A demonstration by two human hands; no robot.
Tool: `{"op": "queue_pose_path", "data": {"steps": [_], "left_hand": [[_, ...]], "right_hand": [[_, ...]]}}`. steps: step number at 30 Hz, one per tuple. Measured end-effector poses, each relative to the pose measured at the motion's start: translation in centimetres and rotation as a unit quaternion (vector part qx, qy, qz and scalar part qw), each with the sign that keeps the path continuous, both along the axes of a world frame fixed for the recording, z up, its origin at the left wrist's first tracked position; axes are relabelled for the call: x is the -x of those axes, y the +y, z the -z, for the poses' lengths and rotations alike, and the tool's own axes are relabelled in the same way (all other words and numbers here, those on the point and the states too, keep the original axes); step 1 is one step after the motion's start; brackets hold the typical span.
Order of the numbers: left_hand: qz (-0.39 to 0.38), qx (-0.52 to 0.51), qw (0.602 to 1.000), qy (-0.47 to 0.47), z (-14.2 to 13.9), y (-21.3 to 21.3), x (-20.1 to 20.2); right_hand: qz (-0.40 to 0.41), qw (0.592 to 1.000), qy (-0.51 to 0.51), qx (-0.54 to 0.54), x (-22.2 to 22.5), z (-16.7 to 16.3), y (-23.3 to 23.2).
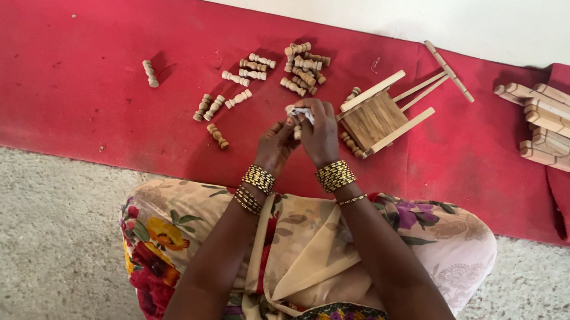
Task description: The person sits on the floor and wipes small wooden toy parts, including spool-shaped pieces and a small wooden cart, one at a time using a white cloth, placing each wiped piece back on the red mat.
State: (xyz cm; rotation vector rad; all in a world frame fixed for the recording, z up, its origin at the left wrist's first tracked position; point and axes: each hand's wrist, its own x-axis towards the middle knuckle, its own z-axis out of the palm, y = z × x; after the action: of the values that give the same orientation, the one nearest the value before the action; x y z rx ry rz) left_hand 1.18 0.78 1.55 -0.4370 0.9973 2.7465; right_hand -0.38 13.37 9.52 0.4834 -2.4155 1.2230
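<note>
Two hands, the left hand (pixel 275 144) and right hand (pixel 319 137), met just left of a small wooden frame (pixel 376 117) on a red mat (pixel 70 78), fingers closed together around a scrap of pale cloth (pixel 301 114) and a turned peg, apparently rubbing it, with loose pegs (pixel 301 67) scattered beyond within reach.
</note>
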Motion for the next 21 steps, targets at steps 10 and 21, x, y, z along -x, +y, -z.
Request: {"op": "queue_pose_path", "data": {"steps": [10,21], "left_hand": [[-0.039,0.013,0.999,-0.003,2.1,-0.9,0.5],[0.011,0.006,0.999,0.038,1.1,-0.1,-0.1]], "right_hand": [[-0.068,0.998,0.009,0.002,-0.7,0.9,-0.8],[-0.014,0.997,-0.053,0.05,-0.5,-1.3,-0.3]]}}
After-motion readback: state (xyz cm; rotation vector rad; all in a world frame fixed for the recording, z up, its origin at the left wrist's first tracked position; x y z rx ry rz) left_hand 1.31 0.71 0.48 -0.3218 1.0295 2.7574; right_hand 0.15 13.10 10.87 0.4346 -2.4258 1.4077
